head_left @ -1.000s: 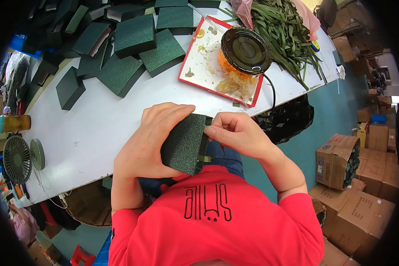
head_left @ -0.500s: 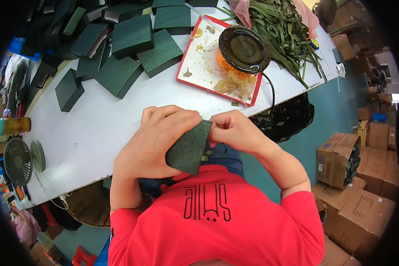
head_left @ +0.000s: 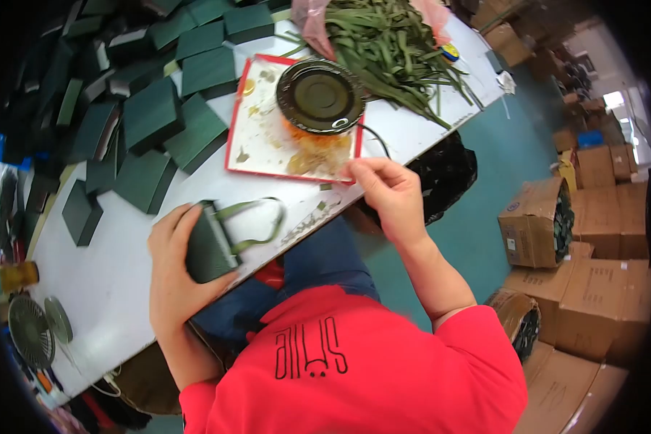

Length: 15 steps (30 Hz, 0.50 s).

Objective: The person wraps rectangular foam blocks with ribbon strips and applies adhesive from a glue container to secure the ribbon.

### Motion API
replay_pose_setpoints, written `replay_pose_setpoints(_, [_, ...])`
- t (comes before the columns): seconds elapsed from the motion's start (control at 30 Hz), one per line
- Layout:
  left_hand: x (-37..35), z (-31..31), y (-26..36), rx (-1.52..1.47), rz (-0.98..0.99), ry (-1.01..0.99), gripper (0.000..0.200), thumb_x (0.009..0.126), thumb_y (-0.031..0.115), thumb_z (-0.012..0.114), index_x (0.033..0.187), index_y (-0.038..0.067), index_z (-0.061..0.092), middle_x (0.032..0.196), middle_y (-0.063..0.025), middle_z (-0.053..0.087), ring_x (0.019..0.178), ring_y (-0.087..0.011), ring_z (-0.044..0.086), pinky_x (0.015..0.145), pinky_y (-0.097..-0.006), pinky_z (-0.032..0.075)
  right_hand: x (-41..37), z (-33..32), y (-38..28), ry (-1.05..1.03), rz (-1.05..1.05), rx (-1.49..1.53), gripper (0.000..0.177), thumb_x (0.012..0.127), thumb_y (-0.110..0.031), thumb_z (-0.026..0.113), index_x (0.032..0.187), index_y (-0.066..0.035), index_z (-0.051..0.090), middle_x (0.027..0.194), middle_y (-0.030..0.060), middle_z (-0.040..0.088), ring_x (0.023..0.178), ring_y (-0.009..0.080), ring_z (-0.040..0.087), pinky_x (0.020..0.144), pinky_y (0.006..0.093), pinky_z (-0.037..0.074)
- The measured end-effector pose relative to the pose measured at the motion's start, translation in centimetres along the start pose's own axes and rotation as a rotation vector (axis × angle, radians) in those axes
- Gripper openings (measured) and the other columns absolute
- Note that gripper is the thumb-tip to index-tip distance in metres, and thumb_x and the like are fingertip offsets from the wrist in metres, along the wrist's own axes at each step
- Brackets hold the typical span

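My left hand point(head_left: 170, 267) grips a dark green textured box point(head_left: 208, 246) at the near edge of the white table point(head_left: 116, 260). A green ribbon loop point(head_left: 260, 220) sticks out of the box and lies on the table. My right hand point(head_left: 387, 192) hovers at the table edge, fingers pinched, just below the red-rimmed tray point(head_left: 264, 137). Whether it holds anything I cannot tell. On the tray stands a black round pot point(head_left: 318, 96) with orange glue residue beside it.
Several green boxes point(head_left: 152, 116) are piled on the far left of the table. A heap of green ribbons point(head_left: 383, 43) lies at the far end. Small fans point(head_left: 29, 329) stand at the left. Cardboard cartons point(head_left: 593, 239) crowd the floor to the right.
Both hands held the box together over my lap. Now my left hand has carried it left onto the table edge, and my right hand has let go and moved up toward the tray.
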<state>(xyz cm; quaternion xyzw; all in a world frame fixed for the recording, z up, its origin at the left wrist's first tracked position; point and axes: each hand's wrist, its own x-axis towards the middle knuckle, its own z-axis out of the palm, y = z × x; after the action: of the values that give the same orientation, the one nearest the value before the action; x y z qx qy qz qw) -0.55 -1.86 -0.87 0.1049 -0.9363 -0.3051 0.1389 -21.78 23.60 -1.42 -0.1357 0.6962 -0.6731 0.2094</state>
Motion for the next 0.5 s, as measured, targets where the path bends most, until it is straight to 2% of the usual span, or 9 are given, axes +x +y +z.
replay_pose_setpoints(0.07, [-0.8,-0.7,-0.2,0.16,-0.135,0.013,0.095,0.055,0.019,0.086,0.142,0.012,0.05,0.14,-0.0158,0.048,0.129,-0.0384,0.046,0.11,-0.0452,0.036,1.6,-2.0,0.6,0.224,-0.111,-0.041,0.014,0.093,-0.008,0.07,0.102,0.002,0.074,0.094,0.0058,0.074,0.083,0.006,0.064,0.077,0.021,0.05])
replay_pose_setpoints(0.1, [-1.2,-0.9,-0.4,0.218,-0.19,0.026,0.093,0.056,0.019,0.085,0.143,0.014,0.05,0.139,-0.0158,0.048,0.129,-0.0385,0.046,0.109,-0.0456,0.037,2.4,-3.5,0.8,0.329,-0.095,-0.094,0.014,0.093,-0.009,0.072,0.101,0.002,0.073,0.093,0.006,0.074,0.08,0.0059,0.064,0.076,0.0208,0.05])
replay_pose_setpoints(0.13, [-1.6,-1.2,-0.5,0.278,-0.248,0.038,0.092,0.057,0.019,0.084,0.143,0.016,0.05,0.139,-0.0159,0.048,0.128,-0.0387,0.046,0.109,-0.046,0.037,3.4,-5.1,1.4,0.415,-0.192,-0.15,0.015,0.092,-0.01,0.073,0.101,0.002,0.073,0.092,0.004,0.073,0.079,0.0053,0.062,0.073,0.0196,0.049])
replay_pose_setpoints(0.23, [-2.4,-2.3,-0.7,0.322,-0.37,0.006,0.094,0.056,0.027,0.089,0.142,0.016,0.052,0.136,-0.0166,0.047,0.124,-0.0376,0.046,0.107,-0.0479,0.036,6.7,-10.6,3.2,0.617,-0.376,-0.295,0.016,0.091,-0.012,0.074,0.1,0.001,0.071,0.083,-0.002,0.066,0.068,0.0023,0.05,0.062,0.0184,0.042])
replay_pose_setpoints(0.27, [-2.7,-2.8,-0.5,0.32,-0.386,0.012,0.074,0.072,0.028,0.082,0.139,0.013,0.054,0.129,-0.0177,0.05,0.117,-0.0357,0.05,0.103,-0.0446,0.039,7.8,-12.6,4.0,0.672,-0.41,-0.352,0.019,0.091,-0.013,0.074,0.101,0.002,0.07,0.085,-0.0019,0.066,0.068,0.0026,0.049,0.062,0.0188,0.043])
replay_pose_setpoints(0.37, [-3.4,-3.6,-2.3,0.066,-0.474,0.045,0.05,0.09,0.025,0.068,0.135,0.009,0.055,0.119,-0.0188,0.056,0.108,-0.0349,0.055,0.095,-0.0396,0.043,9.5,-16.4,5.0,0.849,-0.411,-0.457,0.024,0.093,-0.019,0.071,0.102,0.003,0.07,0.091,0.0042,0.068,0.08,0.0101,0.058,0.075,0.026,0.049])
replay_pose_setpoints(0.4, [-3.4,-3.5,-2.3,0.075,-0.469,0.085,0.034,0.1,0.022,0.055,0.129,0.005,0.058,0.111,-0.019,0.059,0.1,-0.0314,0.058,0.089,-0.0355,0.045,10.1,-17.6,5.6,0.864,-0.39,-0.471,0.025,0.093,-0.021,0.071,0.101,0.003,0.07,0.092,0.0059,0.069,0.082,0.0125,0.059,0.077,0.0276,0.05])
replay_pose_setpoints(0.5, [-3.8,-3.8,-4.0,-0.075,-0.765,0.06,0.033,0.1,0.024,0.057,0.124,0.001,0.06,0.112,-0.0166,0.06,0.1,-0.0271,0.059,0.088,-0.0343,0.044,11.7,-20.5,6.4,0.874,-0.358,-0.572,0.028,0.092,-0.024,0.07,0.1,0.003,0.07,0.095,0.0103,0.07,0.086,0.0195,0.064,0.081,0.0323,0.051])
